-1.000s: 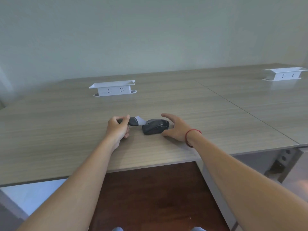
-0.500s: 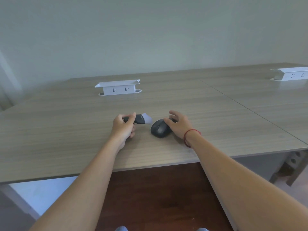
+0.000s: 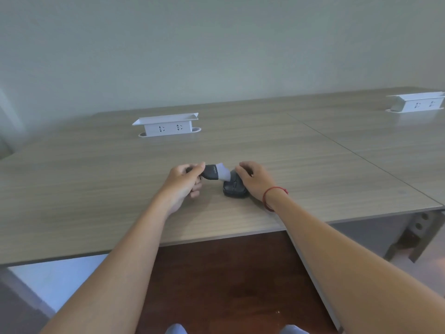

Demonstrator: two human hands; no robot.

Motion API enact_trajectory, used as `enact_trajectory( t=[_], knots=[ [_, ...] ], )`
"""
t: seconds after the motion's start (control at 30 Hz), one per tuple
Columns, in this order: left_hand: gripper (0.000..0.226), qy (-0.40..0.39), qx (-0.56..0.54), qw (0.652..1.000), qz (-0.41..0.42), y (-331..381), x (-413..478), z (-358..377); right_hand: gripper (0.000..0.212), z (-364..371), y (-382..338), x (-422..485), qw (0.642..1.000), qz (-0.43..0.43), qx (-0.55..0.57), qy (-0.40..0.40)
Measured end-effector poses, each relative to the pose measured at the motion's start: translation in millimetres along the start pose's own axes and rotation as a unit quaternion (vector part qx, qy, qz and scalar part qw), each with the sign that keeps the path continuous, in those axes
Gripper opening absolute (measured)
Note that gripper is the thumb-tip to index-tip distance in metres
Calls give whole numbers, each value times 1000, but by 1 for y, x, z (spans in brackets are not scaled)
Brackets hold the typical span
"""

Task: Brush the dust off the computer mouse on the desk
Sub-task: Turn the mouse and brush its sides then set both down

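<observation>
We have the computer mouse (image 3: pixel 234 188) on the desk (image 3: pixel 96 189) near its front edge. Our right hand (image 3: pixel 255 179) cups its right side and far end, fingers curled round it to steady it. Our left hand (image 3: pixel 185 179) pinches the dark handle of the brush (image 3: pixel 213 172), whose pale bristles touch the mouse's far-left top. We judge light strokes in 1 direction, away from the holding fingers, work best, then turning the mouse to expose the covered side.

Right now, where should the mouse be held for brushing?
Probably its right side, coming from the right like the right hand: the mouse lies flat, and the brush in the left hand meets its far left end.
</observation>
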State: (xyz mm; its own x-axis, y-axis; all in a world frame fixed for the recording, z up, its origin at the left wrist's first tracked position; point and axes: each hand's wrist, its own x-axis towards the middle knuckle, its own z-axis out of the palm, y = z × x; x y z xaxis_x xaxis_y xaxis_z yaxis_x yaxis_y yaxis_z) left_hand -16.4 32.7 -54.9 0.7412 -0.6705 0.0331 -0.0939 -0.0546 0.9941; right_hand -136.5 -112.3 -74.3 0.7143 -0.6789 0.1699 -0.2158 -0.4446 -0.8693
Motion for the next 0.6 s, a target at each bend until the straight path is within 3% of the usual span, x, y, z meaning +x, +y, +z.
enact_trajectory(
  t=[0.17,0.33,0.47,0.6],
  knots=[
    [17,-16,66,997,-35,-3,-4,-6,43,-2,1,-2,1000,-15,1,-10],
    [25,-55,-55,996,-43,1,-3,2,38,-9,-1,-3,999,-23,21,-30],
    [21,-30,-1,999,-42,-2,-1,12,36,-11,-1,-3,999,-20,11,-36],
    [19,6,-67,997,-36,-5,2,9,33,-7,2,-5,998,0,29,56]
  ],
)
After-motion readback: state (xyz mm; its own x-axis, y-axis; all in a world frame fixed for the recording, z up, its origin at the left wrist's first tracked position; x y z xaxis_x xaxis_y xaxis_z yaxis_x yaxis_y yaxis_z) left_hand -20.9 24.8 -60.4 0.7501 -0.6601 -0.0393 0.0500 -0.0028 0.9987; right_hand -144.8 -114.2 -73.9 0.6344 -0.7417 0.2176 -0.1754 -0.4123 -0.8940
